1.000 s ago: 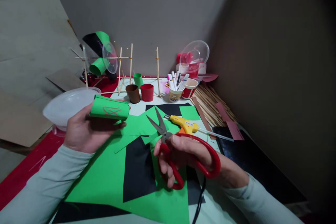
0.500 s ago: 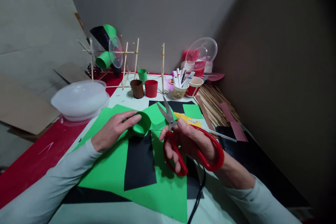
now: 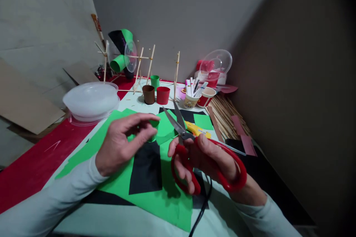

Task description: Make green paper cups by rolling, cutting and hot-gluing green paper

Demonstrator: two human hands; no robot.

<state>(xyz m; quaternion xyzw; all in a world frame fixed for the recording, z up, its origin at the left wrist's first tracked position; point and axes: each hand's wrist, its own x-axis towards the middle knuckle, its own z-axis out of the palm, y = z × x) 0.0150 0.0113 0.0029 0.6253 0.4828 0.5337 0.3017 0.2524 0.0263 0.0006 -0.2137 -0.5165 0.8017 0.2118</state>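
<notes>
My left hand (image 3: 122,144) hovers low over the green paper sheet (image 3: 164,207), thumb and fingers curled round a small green paper roll (image 3: 154,136) that is mostly hidden behind them. My right hand (image 3: 205,155) grips red-handled scissors (image 3: 182,127) through the loops. Their blades are parted and point up and to the left, just right of the roll. A black paper piece (image 3: 146,172) lies on the green sheet below my left hand.
A yellow glue gun (image 3: 198,129) lies behind the scissors, with a black cable (image 3: 200,211) trailing toward me. Stacked clear plastic bowls (image 3: 91,100) sit on the left. Brown (image 3: 148,94), red (image 3: 163,95) and green (image 3: 155,80) cups, a marker cup (image 3: 191,99), skewers (image 3: 225,113) and a stick frame (image 3: 150,66) stand at the back.
My left hand brought the green roll down from the air to the sheet and now curls over it. The scissors shifted slightly and their blades opened wider.
</notes>
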